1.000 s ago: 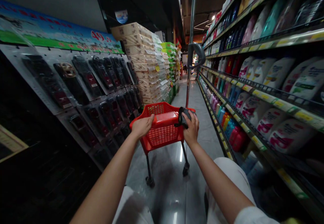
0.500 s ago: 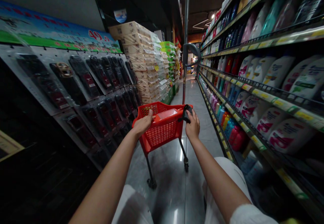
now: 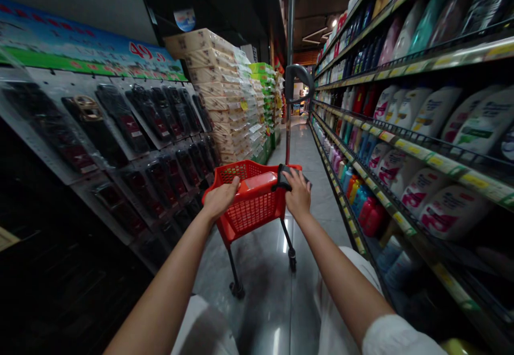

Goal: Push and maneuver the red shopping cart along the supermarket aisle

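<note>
A small red plastic shopping cart (image 3: 254,213) with slotted sides stands in front of me on dark legs with casters. My left hand (image 3: 221,198) is closed round the left end of its handle (image 3: 257,182), thumb on top. At the right end, my right hand (image 3: 297,191) lies over a black piece (image 3: 284,177) fixed on the handle, its fingers reaching forward across it. The undersides of both grips are hidden. A tall metal pole (image 3: 289,34) with a black loop (image 3: 300,83) rises from the cart's far right side.
On the right, long shelves (image 3: 433,111) hold many bottles (image 3: 436,108). Packaged belts (image 3: 120,114) hang on a rack at left, beyond them stacked cartons (image 3: 212,98) and green packs (image 3: 265,92). Grey tiled floor (image 3: 299,146) runs ahead between them.
My right hand has shifted from the side of the black piece to on top of it, fingers now laid over it. The left hand keeps its hold. The surroundings have slid slightly left.
</note>
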The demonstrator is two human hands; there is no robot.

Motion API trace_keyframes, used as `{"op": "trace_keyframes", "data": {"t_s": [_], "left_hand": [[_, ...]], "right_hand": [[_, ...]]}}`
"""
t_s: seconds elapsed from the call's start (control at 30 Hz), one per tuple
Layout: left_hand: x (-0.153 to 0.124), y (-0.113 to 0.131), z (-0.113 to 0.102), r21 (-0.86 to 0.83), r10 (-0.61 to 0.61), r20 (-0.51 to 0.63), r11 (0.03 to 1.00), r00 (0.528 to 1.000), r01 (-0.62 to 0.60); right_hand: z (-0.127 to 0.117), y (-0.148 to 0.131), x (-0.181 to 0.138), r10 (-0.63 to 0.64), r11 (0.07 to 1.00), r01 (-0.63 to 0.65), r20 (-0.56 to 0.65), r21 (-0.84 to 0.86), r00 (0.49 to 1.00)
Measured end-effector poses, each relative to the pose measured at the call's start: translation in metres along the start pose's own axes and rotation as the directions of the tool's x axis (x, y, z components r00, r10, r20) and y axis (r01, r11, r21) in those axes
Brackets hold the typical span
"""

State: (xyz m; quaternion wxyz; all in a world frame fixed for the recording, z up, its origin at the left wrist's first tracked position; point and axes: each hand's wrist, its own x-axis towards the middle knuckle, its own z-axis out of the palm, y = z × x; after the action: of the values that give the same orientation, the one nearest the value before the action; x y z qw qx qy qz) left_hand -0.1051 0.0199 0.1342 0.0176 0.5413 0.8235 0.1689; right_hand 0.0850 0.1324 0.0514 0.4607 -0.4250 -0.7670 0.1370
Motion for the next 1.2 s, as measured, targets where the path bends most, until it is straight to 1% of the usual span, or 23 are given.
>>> {"op": "trace_keyframes", "data": {"t_s": [0.03, 0.1, 0.17, 0.2, 0.23, 0.27, 0.3, 0.33, 0.37, 0.43, 0.47, 0.53, 0.6, 0.63, 0.67, 0.73, 0.8, 0.83, 0.9, 0.97, 1.03, 1.13, 1.2], "left_hand": [[0.001, 0.002, 0.000, -0.010, -0.011, -0.009, 1.000, 1.000, 0.011], [0.004, 0.006, 0.002, -0.055, -0.024, -0.042, 0.998, 0.999, 0.021], [0.007, 0.008, 0.004, -0.116, -0.010, -0.087, 0.993, 0.996, -0.001], [0.008, 0.008, 0.005, -0.141, 0.007, -0.107, 0.990, 0.994, -0.022], [0.008, 0.008, 0.006, -0.159, 0.024, -0.122, 0.986, 0.992, -0.043], [0.008, 0.008, 0.007, -0.169, 0.037, -0.130, 0.984, 0.991, -0.059], [0.007, 0.009, 0.007, -0.172, 0.046, -0.132, 0.983, 0.990, -0.068], [0.006, 0.010, 0.007, -0.168, 0.049, -0.129, 0.983, 0.990, -0.070], [0.004, 0.012, 0.007, -0.161, 0.047, -0.125, 0.985, 0.991, -0.067], [-0.001, 0.018, 0.006, -0.139, 0.031, -0.123, 0.989, 0.992, -0.048], [-0.003, 0.022, 0.006, -0.125, 0.019, -0.125, 0.992, 0.992, -0.034], [-0.008, 0.029, 0.006, -0.093, -0.014, -0.139, 0.996, 0.990, 0.001], [-0.012, 0.035, 0.009, -0.069, -0.023, -0.176, 0.998, 0.984, 0.011], [-0.014, 0.038, 0.011, -0.071, -0.005, -0.208, 0.997, 0.978, -0.010], [-0.016, 0.041, 0.014, -0.090, 0.028, -0.253, 0.995, 0.967, -0.052], [-0.019, 0.049, 0.021, -0.163, 0.111, -0.369, 0.970, 0.923, -0.182], [-0.024, 0.063, 0.029, -0.250, 0.174, -0.470, 0.914, 0.866, -0.319], [-0.026, 0.072, 0.033, -0.288, 0.194, -0.496, 0.883, 0.847, -0.371], [-0.030, 0.092, 0.039, -0.357, 0.219, -0.495, 0.831, 0.841, -0.426], [-0.034, 0.112, 0.043, -0.397, 0.217, -0.463, 0.816, 0.859, -0.420], [-0.036, 0.128, 0.046, -0.395, 0.213, -0.436, 0.828, 0.874, -0.399], [-0.035, 0.142, 0.051, -0.380, 0.246, -0.381, 0.837, 0.891, -0.393], [-0.032, 0.146, 0.055, -0.384, 0.270, -0.330, 0.837, 0.905, -0.390]], "right_hand": [[0.001, -0.004, -0.001, -0.014, 1.000, 0.014, 0.002, 0.001, 1.000], [0.004, -0.016, -0.009, -0.159, 0.987, 0.159, 0.057, 0.007, 0.986], [0.004, -0.023, -0.015, -0.353, 0.935, 0.352, 0.148, 0.033, 0.924], [0.003, -0.022, -0.016, -0.413, 0.910, 0.412, 0.182, 0.050, 0.892], [0.001, -0.017, -0.015, -0.427, 0.904, 0.423, 0.194, 0.064, 0.883], [-0.002, -0.008, -0.011, -0.392, 0.920, 0.385, 0.177, 0.073, 0.903], [-0.003, 0.002, -0.006, -0.315, 0.948, 0.307, 0.132, 0.082, 0.940], [-0.004, 0.013, 0.000, -0.215, 0.973, 0.208, 0.068, 0.096, 0.974], [-0.004, 0.022, 0.004, -0.112, 0.987, 0.112, 0.001, 0.119, 0.994], [0.001, 0.030, 0.009, 0.013, 0.986, 0.000, -0.080, 0.165, 0.997], [0.005, 0.029, 0.008, 0.023, 0.984, -0.007, -0.085, 0.178, 0.996], [0.013, 0.018, -0.003, -0.027, 0.976, 0.036, -0.044, 0.216, 0.999], [0.019, 0.003, -0.018, -0.090, 0.934, 0.081, 0.012, 0.349, 0.996], [0.020, -0.004, -0.025, -0.099, 0.882, 0.072, 0.032, 0.466, 0.995], [0.019, -0.009, -0.032, -0.080, 0.799, 0.030, 0.056, 0.600, 0.995], [0.014, -0.014, -0.041, 0.028, 0.549, -0.129, 0.137, 0.826, 0.990], [0.004, -0.016, -0.048, 0.147, 0.297, -0.262, 0.227, 0.918, 0.963], [-0.001, -0.016, -0.050, 0.186, 0.215, -0.294, 0.256, 0.931, 0.949], [-0.013, -0.019, -0.055, 0.214, 0.142, -0.297, 0.264, 0.944, 0.941], [-0.026, -0.023, -0.059, 0.214, 0.138, -0.287, 0.254, 0.948, 0.943], [-0.038, -0.025, -0.064, 0.220, 0.162, -0.294, 0.256, 0.942, 0.941], [-0.055, -0.018, -0.073, 0.226, 0.205, -0.319, 0.272, 0.925, 0.935], [-0.068, -0.004, -0.080, 0.215, 0.235, -0.335, 0.288, 0.912, 0.933]]}}
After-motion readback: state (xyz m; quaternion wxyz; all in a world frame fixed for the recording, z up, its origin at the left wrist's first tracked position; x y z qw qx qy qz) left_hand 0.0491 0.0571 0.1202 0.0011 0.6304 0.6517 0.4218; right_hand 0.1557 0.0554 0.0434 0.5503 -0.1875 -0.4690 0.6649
